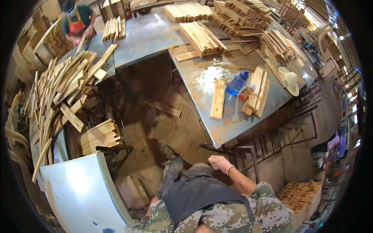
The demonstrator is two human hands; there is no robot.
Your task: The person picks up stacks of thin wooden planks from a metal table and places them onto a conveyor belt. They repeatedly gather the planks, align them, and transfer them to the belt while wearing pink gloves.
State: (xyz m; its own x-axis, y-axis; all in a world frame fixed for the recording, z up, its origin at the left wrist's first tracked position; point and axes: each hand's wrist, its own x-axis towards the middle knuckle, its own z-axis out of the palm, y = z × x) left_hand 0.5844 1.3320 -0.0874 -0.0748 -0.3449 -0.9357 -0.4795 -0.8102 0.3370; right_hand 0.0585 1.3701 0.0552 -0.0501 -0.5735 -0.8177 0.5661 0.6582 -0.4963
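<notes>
My right hand (220, 164), in a thin pale glove, is closed with its fingers curled in, and nothing shows in it. It hangs in the air beside my dark apron (202, 198), near the front corner of a metal table (217, 130). Only a bit of my left arm (152, 204) shows at my side; the left hand itself is hidden. On that table, a short board (218, 99) lies beside a blue bottle (237, 82), a small red item (246, 93) and a few more boards (256, 93).
Wood strips (66, 85) are heaped at left above stacked boards (100, 136). A pale metal surface (77, 190) stands near left. A loose plank (163, 108) lies on the sawdusty floor. A hat (288, 80) rests at the table's right; a person (77, 23) works far left.
</notes>
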